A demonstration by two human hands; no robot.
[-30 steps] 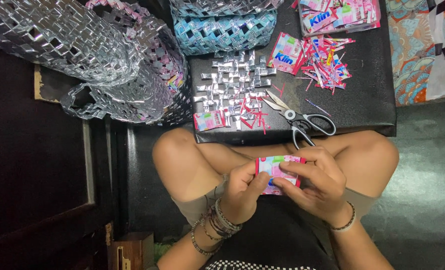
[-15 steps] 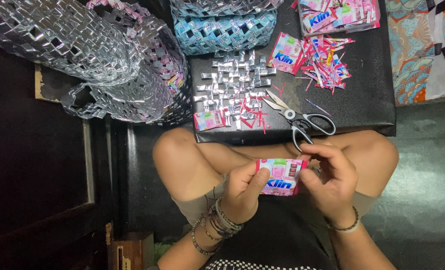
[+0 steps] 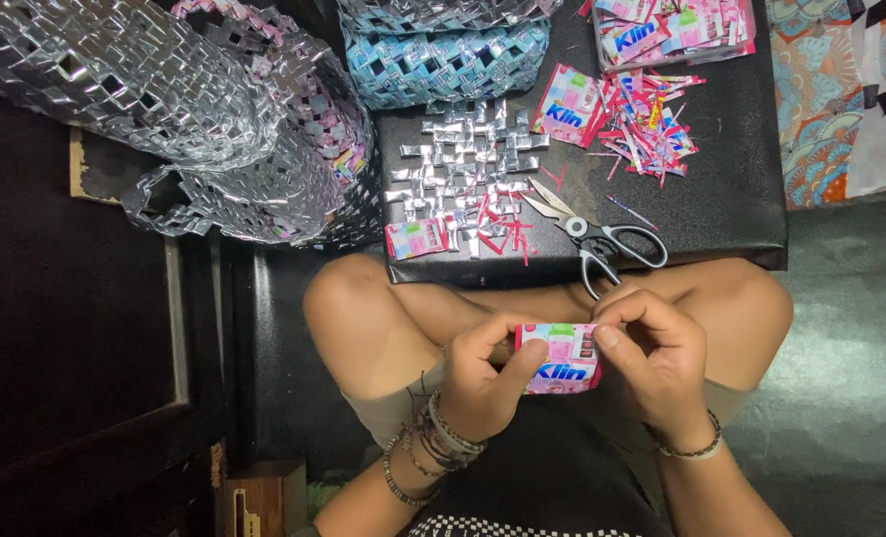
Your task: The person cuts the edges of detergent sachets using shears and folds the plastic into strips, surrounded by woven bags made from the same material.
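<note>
At six o'clock, left hand [image 3: 478,383] and right hand [image 3: 652,363] pinch one pink sachet wrapper [image 3: 560,358], partly folded; woven silver mat [image 3: 463,179] at twelve o'clock unfinished, loose wrappers [image 3: 672,25] remaining.

- The left hand [image 3: 483,383] is held over the lap between the bent knees, its fingers curled and its thumb stretched up and rightward.
- The left wrist carries several beaded bracelets.
- The right hand [image 3: 657,363] sits just beside it, knuckles up, fingertips pinched together toward the left hand.
- The right wrist wears one thin bracelet.
</note>
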